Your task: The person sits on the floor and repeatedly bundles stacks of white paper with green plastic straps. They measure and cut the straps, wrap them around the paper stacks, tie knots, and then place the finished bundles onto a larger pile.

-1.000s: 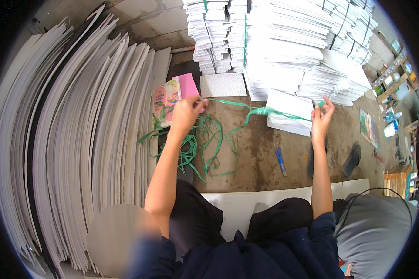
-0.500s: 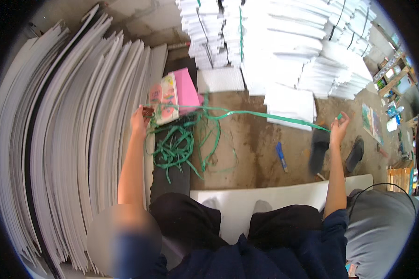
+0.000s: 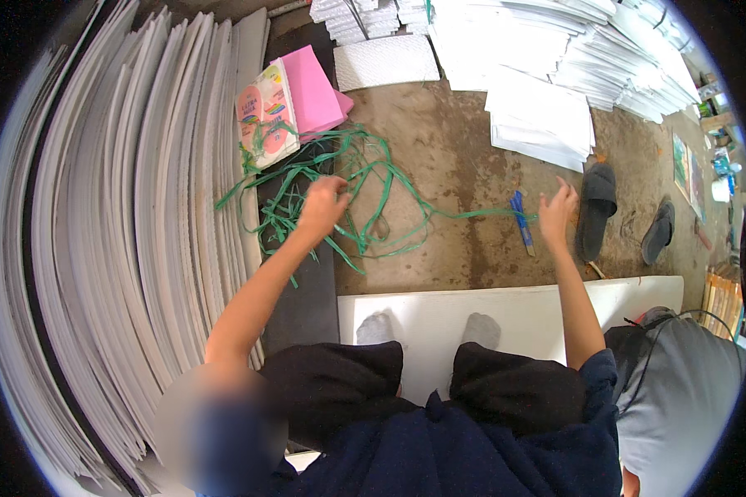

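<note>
A loose tangle of green plastic strapping lies on the floor and over a dark strip at the left. My left hand is over the tangle, its fingers slightly bent and apart, with nothing visible in them. One slack strand runs right, across a blue utility knife, and ends beside my right hand. That hand is raised with thumb and fingers apart; whether the strand's tip touches it is unclear. At the upper left a printed booklet and pink sheets lie under some strands.
Tall stacks of pale sheets stand along my left. White stacks fill the back, with a smaller pile before them. Dark slippers lie at right. A white board is under my feet. A person in grey sits at my right.
My left hand has moved right, over the tangle, and my right hand has come inward. The strand stretched between them has gone slack and lowered. The view has tilted downward.
</note>
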Action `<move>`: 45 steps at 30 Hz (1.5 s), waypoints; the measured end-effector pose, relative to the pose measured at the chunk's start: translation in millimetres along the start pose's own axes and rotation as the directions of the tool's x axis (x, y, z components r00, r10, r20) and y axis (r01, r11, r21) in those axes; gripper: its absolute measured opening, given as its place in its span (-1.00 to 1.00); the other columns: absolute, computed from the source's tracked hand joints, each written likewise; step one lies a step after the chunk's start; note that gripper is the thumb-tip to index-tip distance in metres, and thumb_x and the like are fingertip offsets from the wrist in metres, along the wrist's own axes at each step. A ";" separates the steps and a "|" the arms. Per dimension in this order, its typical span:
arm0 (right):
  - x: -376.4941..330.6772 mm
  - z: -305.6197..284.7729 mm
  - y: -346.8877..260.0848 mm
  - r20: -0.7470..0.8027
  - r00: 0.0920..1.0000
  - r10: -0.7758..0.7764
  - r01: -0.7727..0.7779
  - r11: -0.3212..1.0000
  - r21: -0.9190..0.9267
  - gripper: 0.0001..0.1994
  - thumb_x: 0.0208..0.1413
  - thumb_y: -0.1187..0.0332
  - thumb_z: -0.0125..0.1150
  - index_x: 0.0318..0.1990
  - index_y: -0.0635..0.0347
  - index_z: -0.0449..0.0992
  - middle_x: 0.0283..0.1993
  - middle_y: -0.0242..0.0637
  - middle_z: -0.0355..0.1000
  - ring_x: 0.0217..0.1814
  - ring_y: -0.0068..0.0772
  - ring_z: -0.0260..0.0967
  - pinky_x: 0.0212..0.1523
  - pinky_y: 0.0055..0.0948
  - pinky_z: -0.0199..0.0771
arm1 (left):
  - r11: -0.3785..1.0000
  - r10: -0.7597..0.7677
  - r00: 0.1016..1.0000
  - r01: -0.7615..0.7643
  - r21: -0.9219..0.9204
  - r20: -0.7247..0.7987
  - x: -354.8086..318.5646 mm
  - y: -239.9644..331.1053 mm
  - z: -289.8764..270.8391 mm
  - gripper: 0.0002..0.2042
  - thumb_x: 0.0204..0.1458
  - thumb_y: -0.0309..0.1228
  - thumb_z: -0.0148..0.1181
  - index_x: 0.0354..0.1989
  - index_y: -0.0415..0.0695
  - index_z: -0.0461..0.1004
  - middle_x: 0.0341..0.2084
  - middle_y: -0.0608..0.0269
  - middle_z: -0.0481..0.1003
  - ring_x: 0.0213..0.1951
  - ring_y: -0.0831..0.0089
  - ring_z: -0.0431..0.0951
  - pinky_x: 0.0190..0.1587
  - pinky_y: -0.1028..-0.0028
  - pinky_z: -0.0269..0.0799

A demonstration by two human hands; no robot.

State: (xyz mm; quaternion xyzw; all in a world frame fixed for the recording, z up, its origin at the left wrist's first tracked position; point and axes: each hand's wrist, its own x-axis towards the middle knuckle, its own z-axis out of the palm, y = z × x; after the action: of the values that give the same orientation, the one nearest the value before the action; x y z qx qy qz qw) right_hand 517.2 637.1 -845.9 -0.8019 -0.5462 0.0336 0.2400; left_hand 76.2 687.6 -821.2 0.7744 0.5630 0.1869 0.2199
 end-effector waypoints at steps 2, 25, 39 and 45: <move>-6.0 3.9 -33.1 0.050 0.999 -0.020 0.021 0.999 -0.031 -0.50 -0.11 0.44 0.15 0.04 0.23 0.15 0.11 0.08 -0.05 0.15 0.07 -0.07 0.11 -0.09 -0.05 | 0.998 0.055 0.966 -0.042 -0.056 0.253 1.5 17.1 34.6 -0.78 -0.12 -0.34 0.12 -0.32 -0.20 0.43 -0.36 0.09 0.42 -0.24 0.17 0.39 -0.17 0.31 0.28; -15.0 69.8 -112.3 0.576 0.766 -0.285 -0.061 0.860 0.506 -0.78 0.04 0.24 0.03 -0.31 0.21 0.42 -0.47 -0.12 0.40 -0.48 -0.16 0.35 -0.46 -0.33 0.28 | 0.732 -0.339 0.936 0.328 -0.598 0.097 49.0 70.1 115.6 -0.80 0.03 -0.33 0.01 -0.45 -0.25 0.37 -0.67 0.22 0.38 -0.62 0.57 0.30 -0.52 0.54 0.23; 59.1 -69.1 -10.8 -0.011 0.918 0.397 -0.287 0.683 0.671 -0.79 0.08 0.21 0.01 -0.41 0.12 0.47 -0.68 -0.50 0.12 -0.70 -0.67 0.02 -0.68 -0.63 0.10 | 0.389 -0.714 0.681 0.191 -0.901 -0.164 30.5 -33.5 -47.1 -0.80 0.05 -0.26 0.01 -0.48 -0.12 0.34 -0.78 0.50 0.14 -0.77 0.73 0.04 -0.73 0.63 -0.09; 50.7 -119.5 -5.3 -0.002 0.845 0.535 -0.293 0.466 0.835 -0.73 0.15 0.22 -0.08 -0.28 0.27 0.41 -0.68 -0.55 -0.02 -0.69 -0.73 -0.13 -0.69 -0.64 -0.04 | 0.737 -0.633 0.652 0.345 -0.581 -0.417 27.7 -59.1 -78.0 -0.77 0.02 -0.20 0.02 -0.48 -0.10 0.42 -0.83 0.46 0.15 -0.78 0.68 0.08 -0.73 0.59 -0.04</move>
State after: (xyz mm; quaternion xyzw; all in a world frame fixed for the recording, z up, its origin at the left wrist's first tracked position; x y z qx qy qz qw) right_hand 570.7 642.3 -727.7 -0.7073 -0.2183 0.2290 0.6321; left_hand -4.2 740.0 -787.5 0.4146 0.7351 0.4744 0.2501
